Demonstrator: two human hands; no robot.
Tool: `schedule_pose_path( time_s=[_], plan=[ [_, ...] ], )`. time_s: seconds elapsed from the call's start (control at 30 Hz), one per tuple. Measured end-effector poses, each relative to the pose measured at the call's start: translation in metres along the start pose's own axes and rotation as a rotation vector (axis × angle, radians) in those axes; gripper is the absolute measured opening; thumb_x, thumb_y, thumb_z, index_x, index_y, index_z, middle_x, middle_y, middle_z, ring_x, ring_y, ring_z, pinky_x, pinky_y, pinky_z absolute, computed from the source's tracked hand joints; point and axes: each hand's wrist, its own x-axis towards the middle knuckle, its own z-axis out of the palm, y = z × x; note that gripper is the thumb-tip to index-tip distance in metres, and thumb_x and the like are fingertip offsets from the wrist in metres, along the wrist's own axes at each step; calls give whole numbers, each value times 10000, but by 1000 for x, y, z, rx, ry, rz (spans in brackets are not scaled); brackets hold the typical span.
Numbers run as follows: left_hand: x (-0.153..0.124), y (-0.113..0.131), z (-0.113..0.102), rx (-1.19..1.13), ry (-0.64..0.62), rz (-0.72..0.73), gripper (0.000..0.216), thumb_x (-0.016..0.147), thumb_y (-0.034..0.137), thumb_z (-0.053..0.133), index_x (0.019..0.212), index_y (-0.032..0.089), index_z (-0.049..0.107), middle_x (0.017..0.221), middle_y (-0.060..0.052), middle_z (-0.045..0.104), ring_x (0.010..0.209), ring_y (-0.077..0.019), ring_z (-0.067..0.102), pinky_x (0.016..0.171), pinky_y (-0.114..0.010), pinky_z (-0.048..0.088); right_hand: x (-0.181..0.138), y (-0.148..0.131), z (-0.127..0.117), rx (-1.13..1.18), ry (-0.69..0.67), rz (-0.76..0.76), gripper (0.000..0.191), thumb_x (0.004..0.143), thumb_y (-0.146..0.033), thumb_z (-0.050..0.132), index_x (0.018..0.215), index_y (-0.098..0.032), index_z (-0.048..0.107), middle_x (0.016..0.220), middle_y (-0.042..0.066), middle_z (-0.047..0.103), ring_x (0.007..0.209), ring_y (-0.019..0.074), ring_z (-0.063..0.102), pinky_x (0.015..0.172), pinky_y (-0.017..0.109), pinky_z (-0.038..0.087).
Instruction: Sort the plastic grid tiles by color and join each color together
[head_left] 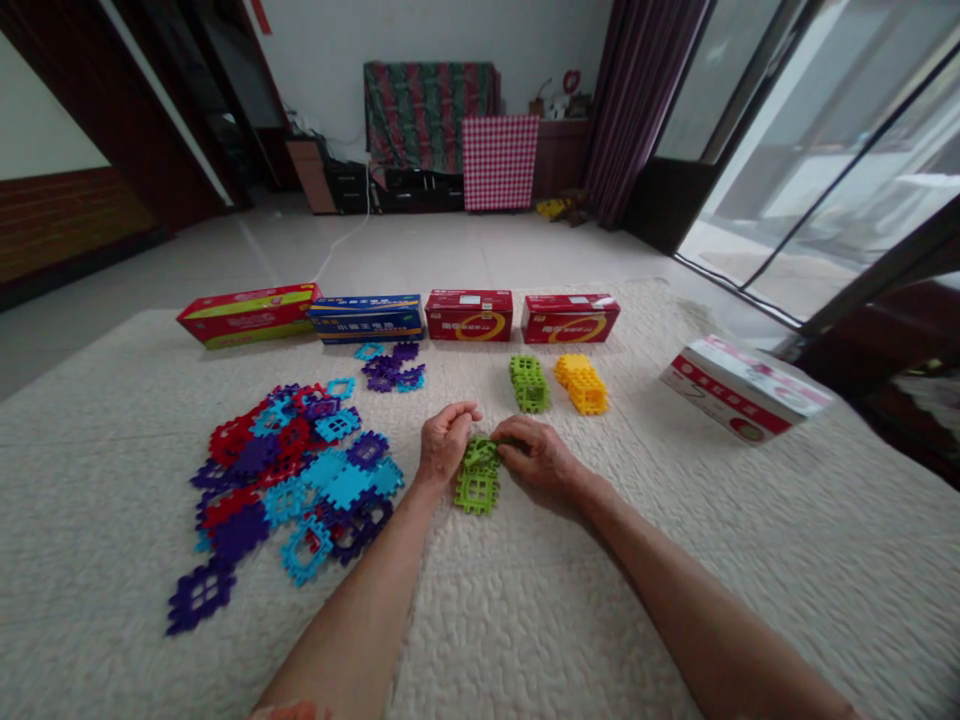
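1. The left forearm (349, 620) is bared and stretched forward, slanted toward the right.
2. The right forearm (667, 590) is bared too, reached in from the lower right and slanted toward the left.
3. The left hand (445, 445) is turned inward, its fingers (459, 410) curled and pointed rightward.
4. The right hand (541, 455) is held back upward, its fingers bent and pointed leftward.
5. Both hands are brought near each other, fingertips facing but apart; how tightly they are closed cannot be made out.

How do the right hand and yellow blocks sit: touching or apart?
Apart: the head view shows the pale cover between the right hand and the yellow blocks.
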Motion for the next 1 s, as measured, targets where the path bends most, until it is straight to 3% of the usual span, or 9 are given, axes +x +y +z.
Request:
schedule_pose_path(
  time_s=[0.2,0.33,0.5,1.0],
  plan=[
    [0,0,0,-18,-18,25,268,745,302,599,940,150,702,880,-53,728,761,-157,651,705,-257,514,2,1,7,-107,242,155,121,789,-181,603,909,-173,614,893,55,604,750,150,566,669,257,456],
    [1,-4,0,14,-26,26,257,734,239,589,949,158,701,900,-51,732,787,-165,668,740,-272,525,1,-7,0,-201,84,136,58,802,-170,570,819,-178,625,768,22,585,688,136,536,649,243,406],
    [2,-5,0,55,-22,51,250,730,178,551,924,166,709,903,-49,742,836,-173,678,799,-292,528,2,-24,-1,-380,-102,274,124,826,-278,600,772,-186,664,720,14,580,609,118,512,576,240,324],
    [3,-8,0,75,-26,74,297,734,181,504,944,163,713,911,-54,744,829,-173,668,786,-295,522,10,-31,15,-488,-145,439,140,767,-182,562,693,-178,681,710,60,670,620,150,568,536,250,281]
  ],
)
